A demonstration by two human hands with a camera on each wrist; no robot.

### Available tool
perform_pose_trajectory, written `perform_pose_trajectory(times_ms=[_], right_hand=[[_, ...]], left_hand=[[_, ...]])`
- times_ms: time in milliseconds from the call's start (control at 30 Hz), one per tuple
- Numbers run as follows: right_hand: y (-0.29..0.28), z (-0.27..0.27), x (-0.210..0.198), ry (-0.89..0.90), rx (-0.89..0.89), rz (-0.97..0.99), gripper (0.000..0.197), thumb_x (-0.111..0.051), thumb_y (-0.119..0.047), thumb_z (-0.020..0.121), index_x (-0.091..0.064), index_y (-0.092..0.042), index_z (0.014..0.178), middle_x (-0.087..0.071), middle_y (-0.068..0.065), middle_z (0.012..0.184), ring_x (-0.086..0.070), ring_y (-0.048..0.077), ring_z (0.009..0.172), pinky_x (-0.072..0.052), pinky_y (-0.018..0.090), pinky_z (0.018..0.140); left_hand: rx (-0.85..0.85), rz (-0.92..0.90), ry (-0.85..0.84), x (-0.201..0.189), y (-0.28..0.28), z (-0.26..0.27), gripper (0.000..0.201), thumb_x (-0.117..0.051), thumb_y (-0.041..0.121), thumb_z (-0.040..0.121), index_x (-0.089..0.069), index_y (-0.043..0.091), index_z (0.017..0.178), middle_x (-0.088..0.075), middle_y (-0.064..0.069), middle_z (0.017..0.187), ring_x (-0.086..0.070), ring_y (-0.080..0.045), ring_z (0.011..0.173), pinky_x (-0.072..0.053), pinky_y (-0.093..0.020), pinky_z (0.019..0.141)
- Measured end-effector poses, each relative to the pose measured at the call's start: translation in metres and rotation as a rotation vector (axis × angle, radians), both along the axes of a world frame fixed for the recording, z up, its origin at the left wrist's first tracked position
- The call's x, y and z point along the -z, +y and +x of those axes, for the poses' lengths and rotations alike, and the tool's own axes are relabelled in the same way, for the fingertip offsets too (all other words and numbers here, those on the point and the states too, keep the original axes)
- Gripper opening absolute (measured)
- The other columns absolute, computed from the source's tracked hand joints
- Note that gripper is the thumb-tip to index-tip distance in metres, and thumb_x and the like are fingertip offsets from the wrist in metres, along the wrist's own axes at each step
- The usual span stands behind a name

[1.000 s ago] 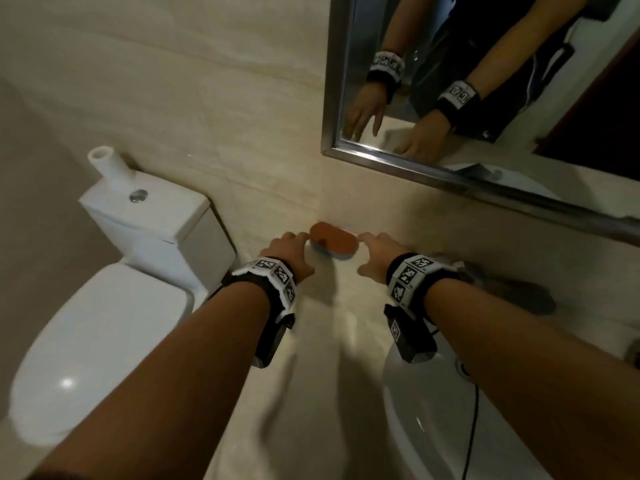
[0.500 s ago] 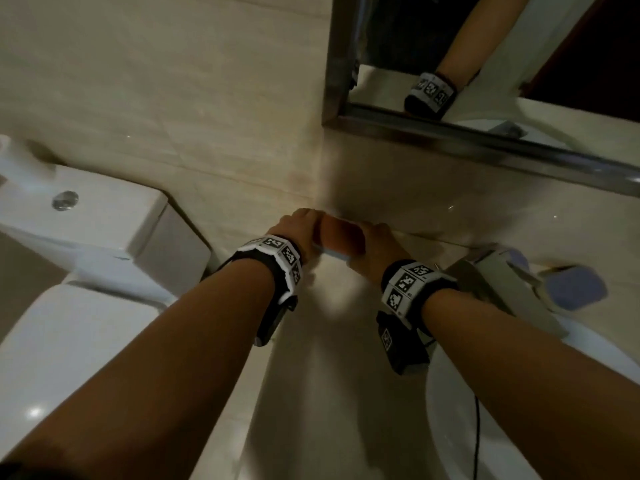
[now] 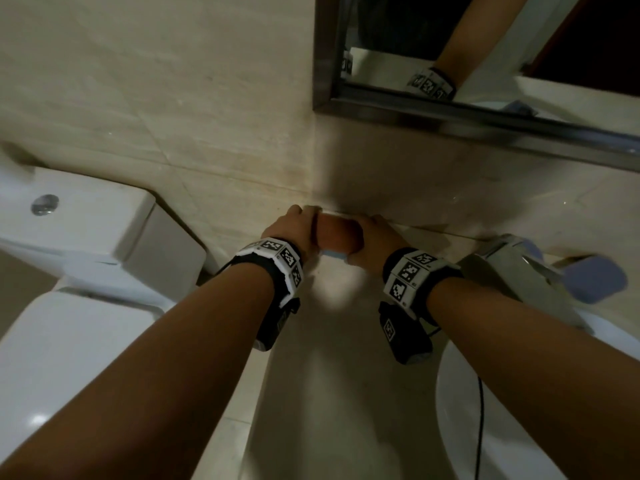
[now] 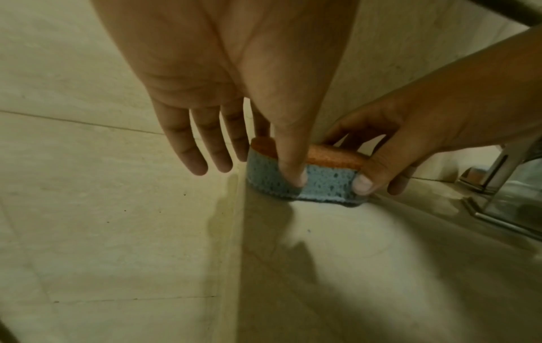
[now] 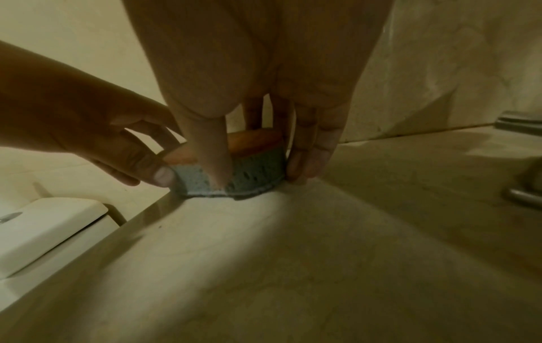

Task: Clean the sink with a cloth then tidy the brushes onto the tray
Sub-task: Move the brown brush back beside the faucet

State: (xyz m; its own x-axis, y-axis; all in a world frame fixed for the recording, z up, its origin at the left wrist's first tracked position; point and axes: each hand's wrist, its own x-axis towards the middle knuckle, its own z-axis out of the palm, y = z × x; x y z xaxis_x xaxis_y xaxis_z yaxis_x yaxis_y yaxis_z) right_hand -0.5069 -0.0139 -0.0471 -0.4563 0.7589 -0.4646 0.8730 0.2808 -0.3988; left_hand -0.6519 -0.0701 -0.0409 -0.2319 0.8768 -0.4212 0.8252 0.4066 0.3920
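Observation:
A sponge [image 3: 337, 237] with an orange top and blue body lies on the beige counter [image 3: 329, 375], in its back-left corner against the wall. My left hand [image 3: 294, 230] pinches its left end: the thumb [image 4: 290, 167] presses the blue side, the index finger reaches behind, and the other fingers hang straight. My right hand [image 3: 377, 237] grips the right end, thumb [image 5: 211, 162] in front and fingers [image 5: 305, 162] round the end. The sponge [image 5: 252, 141] still touches the counter. The white sink [image 3: 460, 410] is at lower right. I see no tray.
A grey faucet [image 3: 512, 271] stands behind the sink, with a bluish rounded object [image 3: 595, 278] to its right. A white toilet tank [image 3: 86, 230] sits left of the counter's edge, below counter height. A framed mirror [image 3: 485, 46] hangs on the wall above.
Both hands have closed in from either side of the sponge and now pinch it. The head view has tilted down and nearer.

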Motion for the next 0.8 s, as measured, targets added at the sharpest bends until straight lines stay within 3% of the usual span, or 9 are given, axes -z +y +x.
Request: perform_pose_trajectory(times_ms=[200, 300, 467, 667, 800], right_hand=[[-0.015, 0.006, -0.033, 0.010, -0.054, 0.023, 0.077, -0.078, -0.024, 0.069, -0.038, -0.016, 0.134, -0.048, 0.012, 0.130, -0.052, 0.033, 0.116, -0.045, 0.042, 0.097], [-0.024, 0.007, -0.064, 0.025, -0.077, 0.039, 0.073, -0.081, -0.026, 0.064, -0.046, -0.015, 0.126, -0.055, 0.010, 0.124, -0.056, 0.029, 0.109, -0.047, 0.038, 0.091], [-0.044, 0.020, -0.118, 0.085, -0.120, 0.058, 0.075, -0.079, -0.028, 0.070, -0.043, -0.014, 0.134, -0.052, 0.009, 0.130, -0.051, 0.026, 0.117, -0.041, 0.030, 0.094], [-0.079, 0.041, -0.166, 0.093, -0.094, 0.172, 0.073, -0.078, -0.030, 0.072, -0.044, -0.014, 0.134, -0.053, 0.011, 0.130, -0.051, 0.026, 0.118, -0.041, 0.031, 0.097], [-0.104, 0.066, -0.186, 0.084, -0.056, 0.178, 0.066, -0.078, -0.030, 0.071, -0.048, -0.014, 0.128, -0.058, 0.009, 0.122, -0.055, 0.025, 0.110, -0.045, 0.033, 0.094]], left_hand=[[-0.024, 0.048, -0.018, -0.030, -0.023, 0.007, 0.068, -0.078, 0.022, 0.071, -0.041, 0.016, 0.128, -0.049, -0.011, 0.123, -0.055, -0.032, 0.109, -0.046, -0.041, 0.091], [-0.011, 0.089, -0.026, -0.058, -0.038, 0.010, 0.066, -0.077, 0.019, 0.073, -0.042, 0.013, 0.129, -0.052, -0.012, 0.126, -0.054, -0.030, 0.112, -0.043, -0.037, 0.092], [0.034, 0.112, 0.040, -0.111, -0.060, 0.014, 0.069, -0.078, 0.029, 0.072, -0.045, 0.015, 0.131, -0.053, -0.011, 0.126, -0.054, -0.029, 0.114, -0.045, -0.038, 0.095], [0.108, 0.206, 0.068, -0.157, -0.083, 0.022, 0.074, -0.082, 0.033, 0.066, -0.047, 0.015, 0.129, -0.054, -0.011, 0.123, -0.055, -0.029, 0.111, -0.046, -0.037, 0.093], [0.181, 0.206, 0.055, -0.176, -0.098, 0.045, 0.069, -0.082, 0.029, 0.067, -0.049, 0.011, 0.126, -0.057, -0.012, 0.122, -0.055, -0.028, 0.110, -0.043, -0.032, 0.089]])
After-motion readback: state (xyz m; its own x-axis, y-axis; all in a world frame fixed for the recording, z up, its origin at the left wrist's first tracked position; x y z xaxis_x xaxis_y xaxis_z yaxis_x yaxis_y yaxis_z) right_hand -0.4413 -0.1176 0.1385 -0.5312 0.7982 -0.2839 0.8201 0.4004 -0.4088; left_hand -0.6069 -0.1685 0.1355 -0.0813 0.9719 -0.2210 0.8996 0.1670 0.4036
